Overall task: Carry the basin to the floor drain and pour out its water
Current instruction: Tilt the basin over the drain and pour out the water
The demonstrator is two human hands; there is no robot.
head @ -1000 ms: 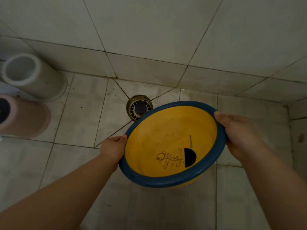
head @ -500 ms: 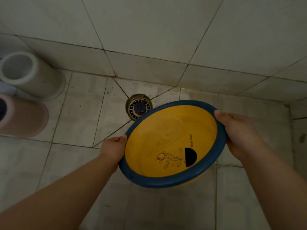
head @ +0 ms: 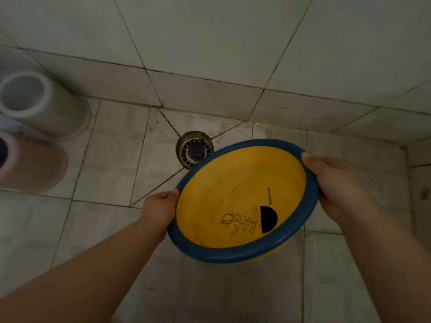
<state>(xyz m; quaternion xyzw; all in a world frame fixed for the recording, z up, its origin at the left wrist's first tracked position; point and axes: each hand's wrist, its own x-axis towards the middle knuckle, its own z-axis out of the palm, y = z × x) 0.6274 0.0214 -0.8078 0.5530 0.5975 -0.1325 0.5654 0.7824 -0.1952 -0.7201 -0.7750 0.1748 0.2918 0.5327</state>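
A round yellow basin [head: 233, 194] with a dark blue rim hangs above the tiled floor, tipped slightly away from me. A thin film of water lies in it over a printed flower and a black half-circle. My left hand [head: 161, 206] grips the rim on the left side. On the right side, my right hand [head: 333, 183] holds the rim with the thumb on top. The round floor drain [head: 193, 149] with a white slotted cover sits just beyond the basin's far left edge, partly covered by the rim.
A white cylindrical container [head: 35, 101] and a pink one [head: 30, 164] lie on the floor at the left edge. The tiled wall [head: 210, 43] meets the floor just behind the drain, and a side wall [head: 419, 183] rises on the right.
The basin and both hands have stayed almost where they were. The view has shifted slightly, and the basin's far rim covers a little more of the drain.
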